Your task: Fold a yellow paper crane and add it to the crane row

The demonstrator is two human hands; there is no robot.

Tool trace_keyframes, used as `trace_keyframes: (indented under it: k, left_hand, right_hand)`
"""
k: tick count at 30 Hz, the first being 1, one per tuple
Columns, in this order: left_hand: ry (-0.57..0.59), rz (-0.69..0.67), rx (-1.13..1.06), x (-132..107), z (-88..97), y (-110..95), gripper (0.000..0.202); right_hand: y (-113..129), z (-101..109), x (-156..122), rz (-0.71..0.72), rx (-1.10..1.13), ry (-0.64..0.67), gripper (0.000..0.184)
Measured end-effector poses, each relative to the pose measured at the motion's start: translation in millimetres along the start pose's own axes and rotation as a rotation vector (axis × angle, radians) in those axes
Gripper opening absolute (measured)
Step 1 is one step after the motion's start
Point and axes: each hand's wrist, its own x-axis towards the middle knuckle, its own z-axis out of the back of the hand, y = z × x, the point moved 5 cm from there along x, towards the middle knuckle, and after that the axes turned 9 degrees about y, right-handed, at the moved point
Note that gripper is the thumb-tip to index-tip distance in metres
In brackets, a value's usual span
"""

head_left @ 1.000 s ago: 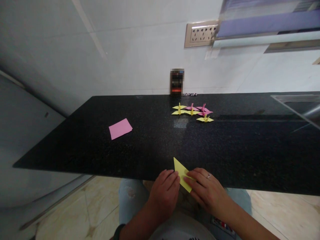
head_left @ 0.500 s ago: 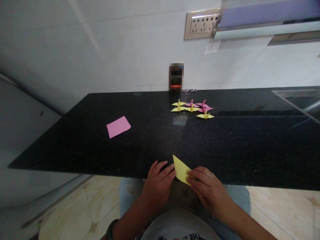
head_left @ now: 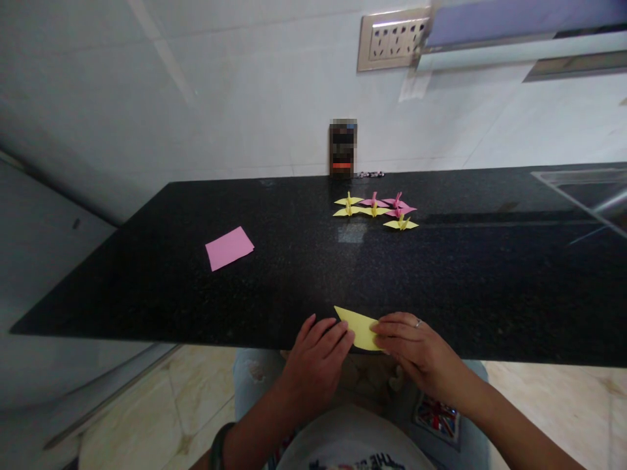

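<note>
A folded yellow paper triangle (head_left: pixel 359 325) lies flat at the near edge of the black stone counter (head_left: pixel 294 274). My left hand (head_left: pixel 318 362) rests on its left end with the fingers pressed down together. My right hand (head_left: pixel 416 349), a ring on one finger, pinches and presses the right end of the same paper. Both hands touch the paper and meet almost at its middle.
Several folded paper cranes (head_left: pixel 375 210), yellow and pink, stand at the back of the counter. A pink square sheet (head_left: pixel 229 248) lies to the left. A dark small box (head_left: pixel 342 149) stands against the wall under a socket plate (head_left: pixel 389 40). A sink (head_left: pixel 592 189) is at the far right.
The yellow paper has been turned and laid flatter, its point now aimed left instead of away. Both hands moved slightly forward onto the counter edge.
</note>
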Motion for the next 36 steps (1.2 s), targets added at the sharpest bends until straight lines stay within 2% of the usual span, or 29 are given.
trace_keyframes:
  k: [4,7,13,20,29,36]
  left_hand:
    - [0.07,-0.055,-0.007,2,-1.6,0,0.036]
    - [0.107,-0.067,-0.027,2,-3.5,1,0.034]
    - [0.058,-0.059,-0.093,0,-7.2,4,0.03]
    - [0.079,-0.072,-0.113,-1,-7.3,5,0.03]
    - [0.06,-0.087,-0.1,0,-5.6,3,0.028]
    - [0.032,-0.081,-0.071,-1,-6.4,1,0.028]
  right_hand:
    - [-8,2,-1,0.009,0.007,0.049,0.025]
    - [-12,1,-2,0.009,0.02,0.031,0.025]
    - [-12,2,-2,-0.006,0.073,-0.017,0.02]
    - [-13,6,1,-0.074,0.204,-0.074,0.013]
    - [-15,3,18,-0.352,0.207,-0.132,0.01]
    - [-20,0,26,-0.458,0.094,-0.115,0.008]
